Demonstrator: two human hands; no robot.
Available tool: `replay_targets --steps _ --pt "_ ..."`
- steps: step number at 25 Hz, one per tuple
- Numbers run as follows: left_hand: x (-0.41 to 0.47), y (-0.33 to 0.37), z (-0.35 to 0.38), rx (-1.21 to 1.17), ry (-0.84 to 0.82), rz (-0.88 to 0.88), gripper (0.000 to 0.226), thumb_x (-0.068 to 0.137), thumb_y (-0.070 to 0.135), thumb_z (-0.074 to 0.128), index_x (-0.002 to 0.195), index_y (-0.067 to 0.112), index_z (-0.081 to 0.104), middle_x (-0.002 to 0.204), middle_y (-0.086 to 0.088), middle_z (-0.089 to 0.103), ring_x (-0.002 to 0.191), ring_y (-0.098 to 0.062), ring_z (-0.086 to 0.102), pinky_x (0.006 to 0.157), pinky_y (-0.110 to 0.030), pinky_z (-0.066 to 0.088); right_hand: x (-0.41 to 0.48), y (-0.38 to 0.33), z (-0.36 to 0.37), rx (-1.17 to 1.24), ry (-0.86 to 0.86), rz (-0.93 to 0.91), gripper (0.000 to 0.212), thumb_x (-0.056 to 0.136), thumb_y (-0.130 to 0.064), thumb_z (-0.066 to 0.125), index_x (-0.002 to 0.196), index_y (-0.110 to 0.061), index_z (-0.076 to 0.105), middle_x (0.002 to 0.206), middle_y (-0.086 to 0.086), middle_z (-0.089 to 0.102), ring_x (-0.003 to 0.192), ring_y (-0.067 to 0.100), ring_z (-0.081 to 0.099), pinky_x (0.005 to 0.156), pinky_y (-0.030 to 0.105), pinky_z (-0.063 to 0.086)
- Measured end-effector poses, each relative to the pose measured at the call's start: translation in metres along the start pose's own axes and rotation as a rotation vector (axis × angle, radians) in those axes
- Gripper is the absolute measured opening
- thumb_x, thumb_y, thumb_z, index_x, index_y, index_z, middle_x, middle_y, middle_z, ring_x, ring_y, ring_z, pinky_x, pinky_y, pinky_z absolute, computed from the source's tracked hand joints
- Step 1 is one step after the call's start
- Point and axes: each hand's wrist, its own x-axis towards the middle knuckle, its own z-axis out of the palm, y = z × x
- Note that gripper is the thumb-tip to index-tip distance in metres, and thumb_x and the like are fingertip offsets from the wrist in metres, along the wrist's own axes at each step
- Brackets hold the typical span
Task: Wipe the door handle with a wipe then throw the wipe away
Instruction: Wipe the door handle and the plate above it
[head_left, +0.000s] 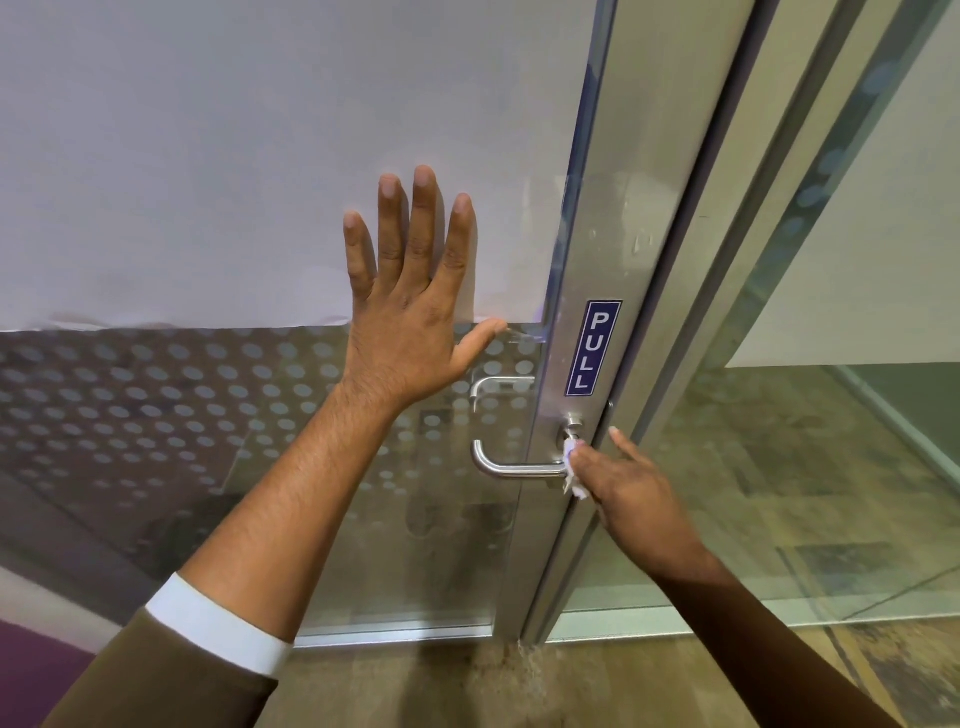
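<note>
A steel lever door handle (511, 466) sticks out from the metal frame of a glass door (613, 249). My right hand (631, 486) is wrapped around the handle's inner end near the spindle, pressing a small white wipe (571, 470) against it. Only bits of the wipe show between my fingers. My left hand (413, 306) lies flat on the door's glass above and left of the handle, fingers spread, holding nothing.
A blue PULL sign (595, 347) is fixed on the frame above the handle. A second handle (496, 385) shows through the glass on the far side. White frosted film covers the upper pane, dotted film lower down. A glass side panel (831, 415) stands to the right.
</note>
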Motion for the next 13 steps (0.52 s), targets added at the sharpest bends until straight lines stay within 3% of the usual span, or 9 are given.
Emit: replay_targets --steps 2,3,5,6,8,10,12,13 --pt "0.0 0.0 0.001 -0.007 0.013 0.002 0.114 0.102 0.084 0.049 0.176 0.006 0.012 0.175 -0.031 0.001 0.164 -0.057 0.001 0.128 -0.064 -0.018 -0.006 0.002 0.002 0.129 -0.038 0.185 0.029 0.093 -0.005 0.076 0.122 -0.007 0.076 0.115 0.01 0.08 0.112 0.027 0.075 0.118 0.038 0.039" --pt "0.0 0.0 0.002 -0.009 0.025 0.0 0.113 0.102 0.084 0.049 0.176 0.006 0.012 0.175 -0.031 0.001 0.166 -0.054 -0.005 0.129 -0.061 -0.021 -0.008 -0.003 0.004 0.253 -0.028 0.315 0.026 0.096 -0.011 0.073 0.122 -0.009 0.076 0.119 0.009 0.078 0.117 0.02 0.072 0.115 0.026 0.04" --pt "0.0 -0.001 0.005 0.002 0.042 -0.007 0.114 0.101 0.084 0.049 0.176 0.007 0.011 0.176 -0.031 0.002 0.164 -0.045 -0.013 0.129 -0.059 -0.023 -0.005 -0.017 0.01 0.507 0.084 0.585 0.022 0.097 -0.013 0.072 0.118 -0.013 0.079 0.118 0.004 0.079 0.106 -0.012 0.066 0.098 0.0 0.04" --pt "0.0 -0.001 0.005 0.007 0.043 -0.01 0.115 0.1 0.085 0.05 0.176 0.007 0.01 0.176 -0.032 0.003 0.162 -0.043 -0.013 0.129 -0.059 -0.023 -0.002 -0.024 0.012 0.578 0.152 0.684 0.02 0.097 -0.011 0.071 0.114 -0.014 0.08 0.113 0.003 0.08 0.095 -0.023 0.063 0.089 -0.005 0.04" --pt "0.0 -0.001 0.006 0.009 0.034 -0.016 0.117 0.099 0.085 0.051 0.176 0.007 0.009 0.176 -0.032 0.004 0.161 -0.042 -0.015 0.129 -0.06 -0.022 0.003 -0.033 0.012 0.59 0.228 0.779 0.019 0.096 -0.011 0.069 0.11 -0.016 0.082 0.107 0.0 0.082 0.085 -0.014 0.067 0.085 0.004 0.048" --pt "-0.001 -0.001 0.007 -0.005 0.027 -0.021 0.118 0.099 0.086 0.051 0.177 0.008 0.008 0.176 -0.031 0.002 0.161 -0.039 -0.022 0.129 -0.062 -0.019 0.009 -0.036 0.005 0.508 0.278 0.727 0.017 0.096 -0.013 0.07 0.106 -0.016 0.083 0.102 -0.001 0.082 0.085 0.004 0.07 0.084 0.021 0.054" --pt "-0.001 -0.001 0.008 -0.018 0.031 -0.021 0.119 0.099 0.086 0.051 0.177 0.009 0.004 0.176 -0.03 0.0 0.161 -0.034 -0.03 0.129 -0.062 -0.02 0.019 -0.032 -0.004 0.536 0.359 0.733 0.015 0.092 -0.011 0.073 0.098 -0.021 0.082 0.094 -0.006 0.08 0.081 0.004 0.07 0.075 0.017 0.052" --pt "-0.001 -0.001 0.008 -0.02 0.032 -0.021 0.121 0.099 0.086 0.05 0.177 0.01 -0.001 0.176 -0.03 0.0 0.161 -0.034 -0.032 0.129 -0.061 -0.021 0.025 -0.03 -0.008 0.669 0.405 0.79 0.018 0.089 -0.008 0.076 0.093 -0.025 0.081 0.089 -0.008 0.08 0.076 0.001 0.071 0.07 0.014 0.052"
